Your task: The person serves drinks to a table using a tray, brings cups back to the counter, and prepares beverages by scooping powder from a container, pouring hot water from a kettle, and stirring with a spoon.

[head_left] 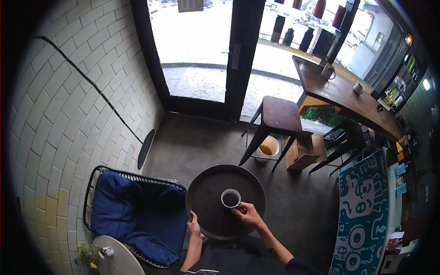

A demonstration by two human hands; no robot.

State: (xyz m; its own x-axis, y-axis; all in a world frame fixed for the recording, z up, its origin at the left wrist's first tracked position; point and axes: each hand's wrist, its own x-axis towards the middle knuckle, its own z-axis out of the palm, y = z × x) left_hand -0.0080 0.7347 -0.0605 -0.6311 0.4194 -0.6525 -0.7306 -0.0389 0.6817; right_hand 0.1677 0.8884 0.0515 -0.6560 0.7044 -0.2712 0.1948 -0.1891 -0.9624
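Observation:
A round dark serving tray (206, 188) is held level in front of my body. My left hand (195, 225) grips its rim at the lower left, thumb on top and the other fingers hidden beneath. On the tray, right of its middle, stands a white cup (230, 198) with dark liquid inside. My right hand (248, 214) reaches over the tray's near right side, its fingers closed at the cup's handle. The cup looks upright, and whether it touches the tray I cannot tell for certain.
To the left is a chair with blue cushions (114, 201), beside a small round table (120, 256) bearing a cup and flowers. Ahead stand a stool (280, 113), a white bucket (268, 147) and a cardboard box (300, 153). A wooden counter (341, 87) holds mugs; a glass door (192, 50) is ahead.

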